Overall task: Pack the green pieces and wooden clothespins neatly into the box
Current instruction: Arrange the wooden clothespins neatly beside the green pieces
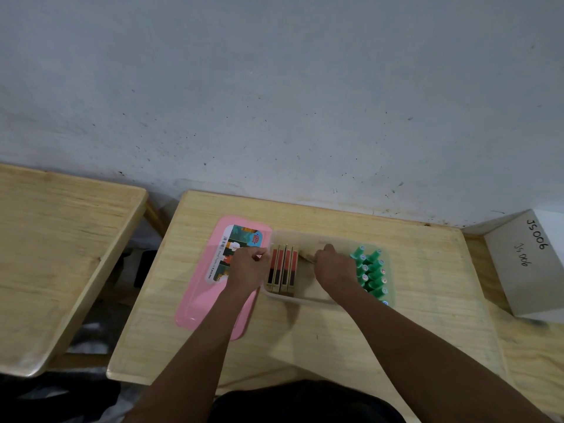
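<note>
Box (clear plastic) sits mid-desk, green pieces packed at its 3 o'clock end. Right hand pinches a clothespin; left hand is curled, contents unclear.

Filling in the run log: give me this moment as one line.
box: on table | green pieces: packed at right end | wooden clothespins: upright row at left end | left hand, right hand: in box

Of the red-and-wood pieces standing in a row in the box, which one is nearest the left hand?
The leftmost piece of the row, at the box's left wall. The left hand is right beside it; the other three stand further right, toward the right hand.
</note>
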`<state>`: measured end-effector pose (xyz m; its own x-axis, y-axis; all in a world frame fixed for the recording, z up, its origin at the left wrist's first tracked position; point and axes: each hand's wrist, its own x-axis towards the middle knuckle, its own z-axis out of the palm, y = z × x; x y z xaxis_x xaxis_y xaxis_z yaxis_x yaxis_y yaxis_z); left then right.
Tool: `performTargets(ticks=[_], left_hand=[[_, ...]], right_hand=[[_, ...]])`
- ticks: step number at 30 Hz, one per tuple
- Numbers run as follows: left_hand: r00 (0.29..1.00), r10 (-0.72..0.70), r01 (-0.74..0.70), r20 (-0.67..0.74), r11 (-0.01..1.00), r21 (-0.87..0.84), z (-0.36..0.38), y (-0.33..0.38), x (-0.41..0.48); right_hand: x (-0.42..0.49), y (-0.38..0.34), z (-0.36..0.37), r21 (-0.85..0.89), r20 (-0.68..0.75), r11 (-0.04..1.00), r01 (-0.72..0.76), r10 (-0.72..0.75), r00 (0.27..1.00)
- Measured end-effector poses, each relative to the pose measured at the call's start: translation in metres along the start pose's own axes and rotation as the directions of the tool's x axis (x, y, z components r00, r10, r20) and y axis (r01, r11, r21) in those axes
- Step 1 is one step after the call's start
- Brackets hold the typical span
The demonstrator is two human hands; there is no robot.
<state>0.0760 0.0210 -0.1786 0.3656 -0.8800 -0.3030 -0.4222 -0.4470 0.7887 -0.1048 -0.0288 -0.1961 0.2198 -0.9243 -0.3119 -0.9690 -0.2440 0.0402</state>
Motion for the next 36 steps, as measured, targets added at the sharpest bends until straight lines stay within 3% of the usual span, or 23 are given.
performTargets(ticks=[6,11,20,28,32,36], left_hand=[[1.0,0.014,-0.014,-0.004,1.0,-0.002,0.001,0.0,0.0],[1.0,0.008,-0.008,-0.008,1.0,0.001,0.001,-0.002,0.0],[1.0,0.012,-0.012,-0.007,1.0,0.019,0.0,-0.001,0.0],[1.0,0.008,-0.008,-0.017,1.0,0.004,0.001,0.0,-0.003],[1.0,0.004,-0.004,-0.016,1.0,-0.007,0.001,0.0,-0.001],[1.0,0.0,0.0,-0.011,1.0,-0.011,0.001,-0.001,-0.001]], right_hand=[[-0.008,0.007,0.001,0.095,-0.19,0.994,0.044,-0.025,0.981],[-0.019,0.005,0.0,0.254,-0.244,0.965,0.069,-0.005,0.97],[-0.029,-0.002,0.004,0.734,-0.192,0.678,0.024,0.173,0.966],[-0.026,-0.005,0.011,0.84,-0.14,0.541,-0.045,0.295,0.945],[-0.024,-0.008,0.018,0.836,-0.106,0.539,-0.103,0.343,0.933],[-0.019,-0.013,0.026,0.727,-0.057,0.668,-0.158,0.287,0.956]])
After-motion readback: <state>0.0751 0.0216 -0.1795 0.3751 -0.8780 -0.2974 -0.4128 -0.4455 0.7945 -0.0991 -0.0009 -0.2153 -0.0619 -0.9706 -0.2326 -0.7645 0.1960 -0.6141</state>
